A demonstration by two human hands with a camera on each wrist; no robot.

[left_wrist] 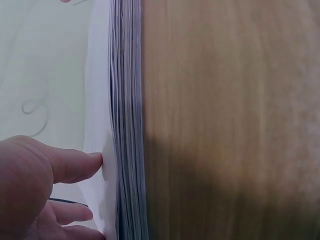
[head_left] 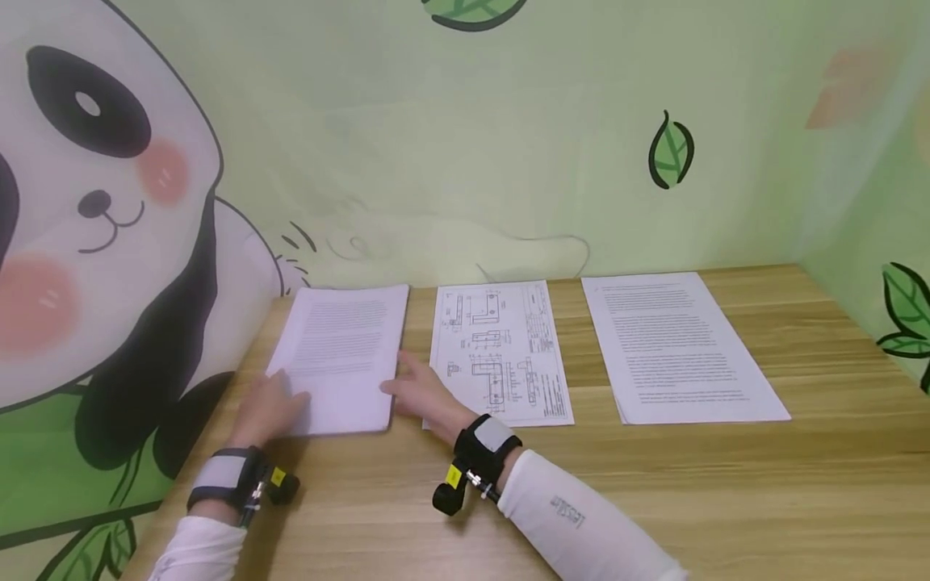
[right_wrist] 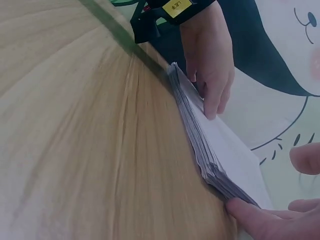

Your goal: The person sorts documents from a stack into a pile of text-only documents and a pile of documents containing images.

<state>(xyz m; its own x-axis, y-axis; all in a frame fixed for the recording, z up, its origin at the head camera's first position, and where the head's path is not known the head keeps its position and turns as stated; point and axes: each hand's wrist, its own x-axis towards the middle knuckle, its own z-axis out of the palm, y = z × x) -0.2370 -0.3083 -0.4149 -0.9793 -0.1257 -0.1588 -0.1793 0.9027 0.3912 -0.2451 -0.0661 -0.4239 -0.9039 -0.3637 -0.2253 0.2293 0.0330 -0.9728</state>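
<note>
A thick stack of printed paper [head_left: 341,347] lies at the table's left, its layered near edge showing in the left wrist view. My left hand [head_left: 267,410] is at its left side, the thumb [left_wrist: 80,165] on the top sheet near the left edge and the other fingers by that edge. My right hand [head_left: 429,394] is at the stack's right side. One of its digits [right_wrist: 245,212] touches the near right corner in the right wrist view, while another finger [right_wrist: 306,159] stands apart from the paper. Both hands' fingers look fairly straight.
Right of the stack lies a sheet with technical drawings [head_left: 501,347], partly under my right hand. Further right is a page of printed text [head_left: 676,355]. Behind the wooden table [head_left: 581,500] hangs a pale green backdrop [head_left: 508,161] with a panda and leaves.
</note>
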